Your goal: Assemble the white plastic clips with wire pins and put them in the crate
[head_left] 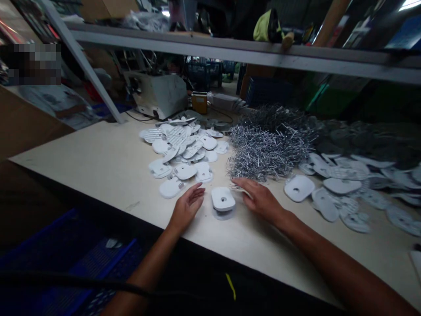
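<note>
White plastic cap (223, 199) sits on a second piece (223, 214) on the cream surface (108, 151), right between the hands, which are apart. Left hand (187, 208) is open, fingers spread, just beside the cap but not touching it. Right hand (261, 199) has its fingertips on a thin white piece (239, 188), can't tell if it's actually gripping. Pile of white plastic parts (179, 147) up left, heap of metal pins (269, 147) ahead, more parts (342, 184) off right.

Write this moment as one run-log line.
left hand: open, beside white plastic piece | right hand: fingers on thin white piece | behind: heap of metal pins
</note>
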`<state>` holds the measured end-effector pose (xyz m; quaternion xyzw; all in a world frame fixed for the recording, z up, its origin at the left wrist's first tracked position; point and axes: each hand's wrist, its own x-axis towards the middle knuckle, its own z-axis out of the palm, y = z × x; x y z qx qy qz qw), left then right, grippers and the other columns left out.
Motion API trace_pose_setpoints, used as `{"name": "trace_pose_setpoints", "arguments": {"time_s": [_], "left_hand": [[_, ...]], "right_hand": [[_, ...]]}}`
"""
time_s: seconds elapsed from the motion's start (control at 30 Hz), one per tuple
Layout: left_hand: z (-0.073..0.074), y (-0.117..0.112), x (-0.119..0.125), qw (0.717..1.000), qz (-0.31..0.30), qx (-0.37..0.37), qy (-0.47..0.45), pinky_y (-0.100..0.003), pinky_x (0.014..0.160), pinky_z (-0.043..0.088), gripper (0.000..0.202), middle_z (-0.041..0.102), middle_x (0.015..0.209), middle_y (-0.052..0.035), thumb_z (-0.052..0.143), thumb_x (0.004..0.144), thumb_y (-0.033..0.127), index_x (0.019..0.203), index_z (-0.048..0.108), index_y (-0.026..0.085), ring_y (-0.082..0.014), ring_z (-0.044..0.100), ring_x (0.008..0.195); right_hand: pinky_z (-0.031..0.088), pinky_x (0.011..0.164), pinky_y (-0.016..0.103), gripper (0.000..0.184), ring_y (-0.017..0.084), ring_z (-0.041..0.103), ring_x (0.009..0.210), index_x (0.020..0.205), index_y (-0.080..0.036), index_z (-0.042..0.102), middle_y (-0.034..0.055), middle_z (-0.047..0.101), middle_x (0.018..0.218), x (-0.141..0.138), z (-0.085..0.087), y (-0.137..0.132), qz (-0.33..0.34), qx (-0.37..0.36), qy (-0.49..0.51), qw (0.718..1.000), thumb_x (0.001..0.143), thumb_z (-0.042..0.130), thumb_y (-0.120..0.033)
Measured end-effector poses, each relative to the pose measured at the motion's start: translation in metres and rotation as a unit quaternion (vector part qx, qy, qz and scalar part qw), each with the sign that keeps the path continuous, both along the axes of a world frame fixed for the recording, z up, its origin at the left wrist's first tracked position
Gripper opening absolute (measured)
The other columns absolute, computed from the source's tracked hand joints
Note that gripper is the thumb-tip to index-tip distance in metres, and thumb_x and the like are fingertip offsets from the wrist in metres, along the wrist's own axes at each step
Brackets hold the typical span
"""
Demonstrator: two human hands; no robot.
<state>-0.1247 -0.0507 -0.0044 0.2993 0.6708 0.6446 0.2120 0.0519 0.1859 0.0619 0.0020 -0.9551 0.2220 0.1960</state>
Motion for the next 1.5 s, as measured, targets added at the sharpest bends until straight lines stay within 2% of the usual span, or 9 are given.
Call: {"name": "trace_pose_setpoints", "arguments": {"time_s": [0.13,0.27,0.47,0.6,0.73,0.93,1.13,1.4,1.5], "left_hand": [[-0.007,-0.011,0.015,0.993,-0.001,-0.056,0.101,-0.051,0.118,0.049,0.058,0.069,0.139,-0.0147,0.065,0.095,0.039,0.15,0.057,0.02,-0.0289,0.066,0.13],[-0.005,-0.009,0.014,0.99,0.01,-0.069,0.119,-0.05,0.116,0.052,0.055,0.071,0.136,-0.0139,0.062,0.097,0.038,0.148,0.058,0.019,-0.0285,0.068,0.128],[-0.003,-0.011,0.01,0.987,0.022,-0.097,0.126,-0.049,0.114,0.053,0.048,0.073,0.135,-0.0124,0.061,0.096,0.047,0.133,0.07,0.018,-0.0296,0.067,0.128],[-0.005,-0.012,0.007,0.979,0.033,-0.121,0.162,-0.052,0.114,0.052,0.047,0.074,0.132,-0.0114,0.061,0.094,0.052,0.127,0.075,0.021,-0.0321,0.067,0.128],[-0.004,-0.011,0.005,0.977,0.028,-0.128,0.169,-0.052,0.114,0.052,0.051,0.074,0.131,-0.0121,0.06,0.092,0.053,0.128,0.074,0.02,-0.0327,0.067,0.126],[-0.005,-0.011,0.006,0.977,0.027,-0.133,0.163,-0.053,0.117,0.048,0.05,0.073,0.132,-0.0118,0.059,0.092,0.054,0.126,0.074,0.02,-0.0326,0.066,0.128],[-0.006,-0.01,0.006,0.977,0.032,-0.129,0.168,-0.053,0.115,0.049,0.049,0.075,0.129,-0.0121,0.06,0.092,0.054,0.124,0.075,0.02,-0.0328,0.067,0.125],[-0.005,-0.008,0.008,0.975,0.03,-0.12,0.186,-0.051,0.113,0.05,0.045,0.076,0.124,-0.0134,0.058,0.092,0.048,0.12,0.076,0.018,-0.031,0.07,0.119],[-0.005,-0.009,0.011,0.972,0.035,-0.119,0.2,-0.051,0.113,0.05,0.043,0.076,0.123,-0.0135,0.057,0.092,0.045,0.119,0.076,0.017,-0.0302,0.069,0.119]], "right_hand": [[0.059,0.088,0.04,0.03,0.026,0.073,0.097,0.12,-0.02,0.077,0.0084,0.078,0.111,0.01,0.003,0.043,-0.157,-0.082,0.097,0.979,0.096,0.059,-0.024],[0.054,0.077,0.034,0.029,0.024,0.072,0.084,0.103,-0.019,0.08,0.0068,0.079,0.096,0.002,0.011,0.085,-0.252,-0.145,0.101,0.951,0.093,0.066,-0.042],[0.04,0.067,0.029,0.019,0.02,0.064,0.072,0.088,-0.019,0.075,0.0036,0.073,0.077,-0.045,0.019,0.082,-0.378,-0.053,0.003,0.924,0.088,0.077,-0.038],[0.04,0.071,0.029,0.006,0.021,0.063,0.078,0.088,-0.019,0.072,0.006,0.073,0.084,-0.076,0.022,0.065,-0.383,-0.018,0.0,0.924,0.089,0.07,-0.025],[0.042,0.067,0.027,0.007,0.02,0.063,0.074,0.082,-0.019,0.07,0.0038,0.071,0.079,-0.078,0.021,0.071,-0.375,-0.081,0.017,0.923,0.085,0.073,-0.023],[0.045,0.054,0.023,0.022,0.015,0.062,0.056,0.093,-0.017,0.074,0.0009,0.073,0.074,-0.027,0.016,0.113,-0.358,-0.141,0.003,0.923,0.099,0.06,-0.033],[0.048,0.074,0.028,0.012,0.022,0.07,0.084,0.091,-0.016,0.078,0.008,0.078,0.09,0.032,0.025,0.157,-0.407,-0.074,-0.018,0.91,0.086,0.067,-0.016],[0.044,0.074,0.028,0.004,0.025,0.07,0.088,0.076,-0.019,0.078,0.0089,0.077,0.085,0.035,-0.001,0.12,-0.368,-0.089,-0.093,0.921,0.079,0.078,-0.02],[0.044,0.068,0.027,0.019,0.023,0.069,0.076,0.068,-0.018,0.075,0.0078,0.073,0.072,0.026,-0.014,0.104,-0.367,-0.146,-0.096,0.914,0.081,0.08,-0.03]]}}
